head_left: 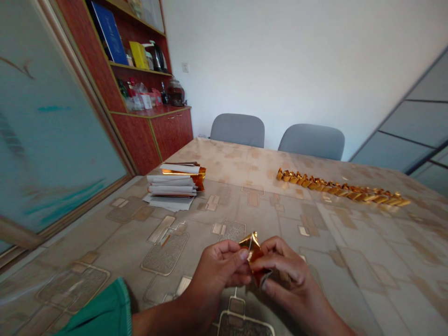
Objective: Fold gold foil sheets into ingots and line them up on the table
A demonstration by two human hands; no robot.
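Note:
A piece of shiny gold foil paper [253,247], partly folded, is held between my two hands above the near part of the table. My left hand [224,266] pinches its left side between thumb and fingers. On the other side, my right hand [289,270] grips the lower right part with fingers and thumb. The foil's pointed top sticks up between the hands; some of its lower part is hidden by my fingers. Farther off at the left lies a stack of gold foil sheets [173,184] with white backs. A long row of folded gold foil pieces [336,186] stretches along the right.
A patterned tablecloth [238,205] covers the table. Two grey chairs [238,129] stand at its far edge, before a white wall. At the left are a red-brown cabinet [171,130] with bottles and boxes, and a frosted glass door [59,140].

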